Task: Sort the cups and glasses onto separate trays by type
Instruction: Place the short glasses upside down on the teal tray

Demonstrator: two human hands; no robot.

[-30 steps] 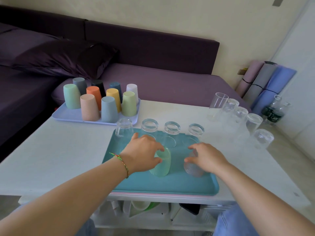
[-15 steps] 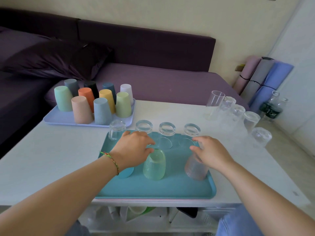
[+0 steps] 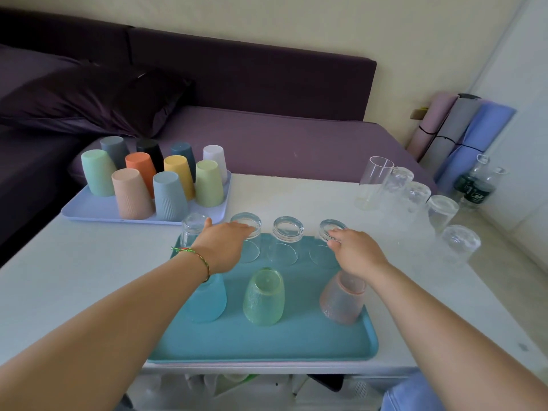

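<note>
Three tinted tumblers stand upside down on the teal tray (image 3: 267,342), nearer than both sets of fingertips: a blue tumbler (image 3: 207,301) under the left wrist, a green tumbler (image 3: 264,298) between the forearms, a pink tumbler (image 3: 341,304) under the right wrist. The left hand (image 3: 225,247) lays its fingers (image 3: 246,231), straight and together, on the upturned base of the second clear glass (image 3: 246,218). The right hand (image 3: 355,253) curls its fingers against the fourth clear glass (image 3: 330,226); whether they grip it, I cannot tell. Between the fingertips stands the third clear glass (image 3: 287,235). Beyond the left fingers, coloured cups (image 3: 169,194) crowd a lavender tray (image 3: 89,209). Right of the right fingers, loose glasses (image 3: 415,197) stand on the table (image 3: 74,277).
</note>
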